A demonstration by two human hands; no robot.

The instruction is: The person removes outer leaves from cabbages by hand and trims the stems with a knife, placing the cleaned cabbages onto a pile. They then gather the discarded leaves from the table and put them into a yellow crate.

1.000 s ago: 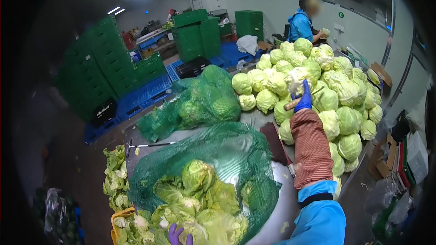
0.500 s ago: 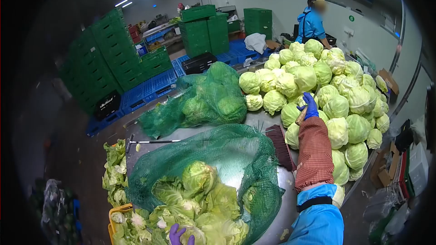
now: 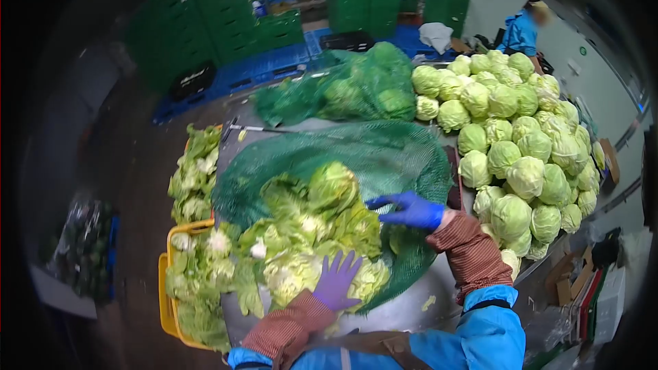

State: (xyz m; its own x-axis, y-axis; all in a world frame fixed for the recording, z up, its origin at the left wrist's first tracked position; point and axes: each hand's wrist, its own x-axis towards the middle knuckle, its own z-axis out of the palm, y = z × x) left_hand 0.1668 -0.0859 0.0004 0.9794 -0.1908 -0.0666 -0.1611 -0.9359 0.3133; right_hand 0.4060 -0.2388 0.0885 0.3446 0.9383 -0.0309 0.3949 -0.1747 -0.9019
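My left hand (image 3: 337, 281), in a purple glove, lies with its fingers spread on the loose cabbage leaves (image 3: 291, 274). My right hand (image 3: 411, 210), in a blue glove, reaches in from the right with fingers stretched out at the edge of the leaf heap. Nothing shows in either hand. A whole-looking cabbage (image 3: 332, 188) rests at the back of the heap, just beyond my right fingertips. Leaves and cabbage lie on an opened green mesh bag (image 3: 274, 164), spread over the metal table (image 3: 404, 315).
Many trimmed cabbages (image 3: 524, 175) are piled on the right. Behind lies a filled green mesh bag (image 3: 363, 85). Yellow crates (image 3: 168, 301) of leaves stand left of the table. A brush (image 3: 454, 178) lies beside the pile. A person (image 3: 522, 31) in blue stands at the back.
My right hand has come back from the cabbage pile to the leaf heap, and the brown-handled thing seen by it no longer shows. My left hand has moved farther onto the leaves. The view has tilted down.
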